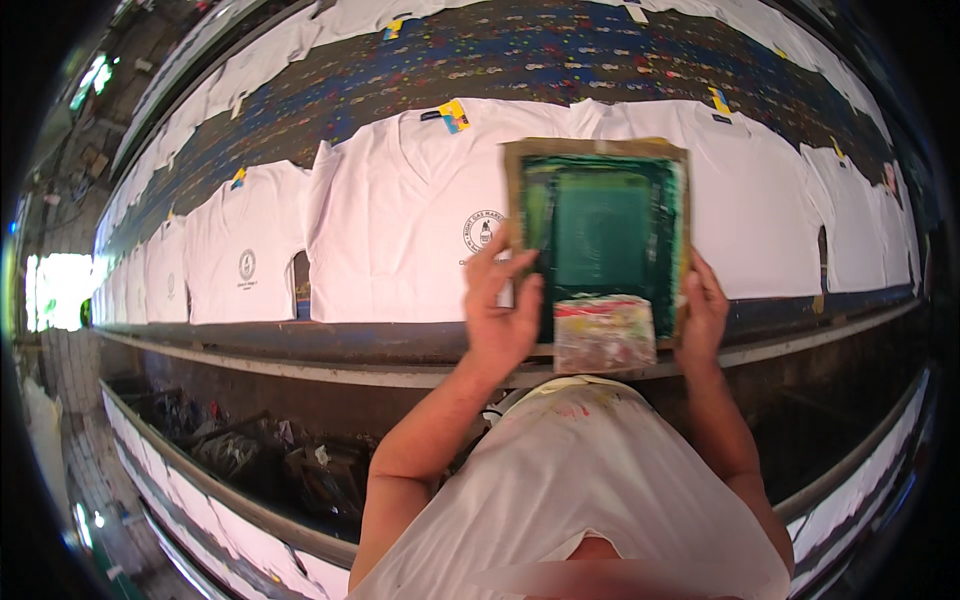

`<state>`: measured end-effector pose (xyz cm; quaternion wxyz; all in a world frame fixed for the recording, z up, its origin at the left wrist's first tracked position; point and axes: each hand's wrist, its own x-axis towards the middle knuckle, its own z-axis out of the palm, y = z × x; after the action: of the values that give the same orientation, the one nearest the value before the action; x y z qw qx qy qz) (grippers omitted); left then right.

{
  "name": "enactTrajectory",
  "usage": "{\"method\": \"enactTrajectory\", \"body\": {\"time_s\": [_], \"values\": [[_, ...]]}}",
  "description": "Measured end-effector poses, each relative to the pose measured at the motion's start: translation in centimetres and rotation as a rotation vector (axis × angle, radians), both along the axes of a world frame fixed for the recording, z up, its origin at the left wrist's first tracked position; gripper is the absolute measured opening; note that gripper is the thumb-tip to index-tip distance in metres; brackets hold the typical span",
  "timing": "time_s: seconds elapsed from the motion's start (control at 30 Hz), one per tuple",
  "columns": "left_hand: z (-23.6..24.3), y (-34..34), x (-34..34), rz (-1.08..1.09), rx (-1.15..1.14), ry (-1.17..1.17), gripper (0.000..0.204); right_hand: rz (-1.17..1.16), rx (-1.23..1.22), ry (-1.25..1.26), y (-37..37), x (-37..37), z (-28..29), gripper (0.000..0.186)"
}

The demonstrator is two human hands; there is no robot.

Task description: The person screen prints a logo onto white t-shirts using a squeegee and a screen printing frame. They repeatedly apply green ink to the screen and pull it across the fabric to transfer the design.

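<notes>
Between my two hands is a wooden-framed printing screen [600,235] with green mesh. My left hand [503,305] holds its left edge, thumb and fingers around the wood. On the opposite edge, my right hand [704,312] grips the frame, its fingers partly hidden. A paint-stained squeegee [604,340] rests inside the near end of the screen, touched by neither hand. Under the frame's left side lies a white V-neck T-shirt [390,230] with a round black print [483,232], partly covered by my left hand and the frame. Another white T-shirt [755,220] extends from beneath the right side.
More white T-shirts [240,220] lie in a row along the long table, several with black prints. Beyond them stretches a paint-spattered dark surface [560,60]. The table's near rail [400,377] runs before me. Below it are bundled plastic scraps [235,450].
</notes>
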<state>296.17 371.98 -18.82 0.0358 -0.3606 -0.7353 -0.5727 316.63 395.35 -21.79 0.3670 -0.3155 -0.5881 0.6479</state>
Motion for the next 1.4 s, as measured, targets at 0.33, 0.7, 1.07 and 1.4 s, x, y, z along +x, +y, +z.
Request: {"method": "enactTrajectory", "body": {"time_s": [0.33,0.7,1.07,1.4], "values": [[-1.2,20.1,15.7,-0.156,0.179,-0.075,0.011,-0.179,-0.17,0.127,17.0,19.4,-3.0,0.047],[-1.6,37.8,30.9,-0.358,0.092,-0.213,0.037,-0.385,-0.121,0.055,30.3,37.7,-3.2,0.042],[-5.0,37.6,28.0,-0.233,0.123,-0.209,0.038,-0.292,0.097,-0.109,32.8,33.2,-4.7,0.036],[-7.5,34.4,23.2,-0.06,0.152,-0.338,0.031,0.005,0.316,-0.192,33.0,23.8,-6.8,0.044]]}}
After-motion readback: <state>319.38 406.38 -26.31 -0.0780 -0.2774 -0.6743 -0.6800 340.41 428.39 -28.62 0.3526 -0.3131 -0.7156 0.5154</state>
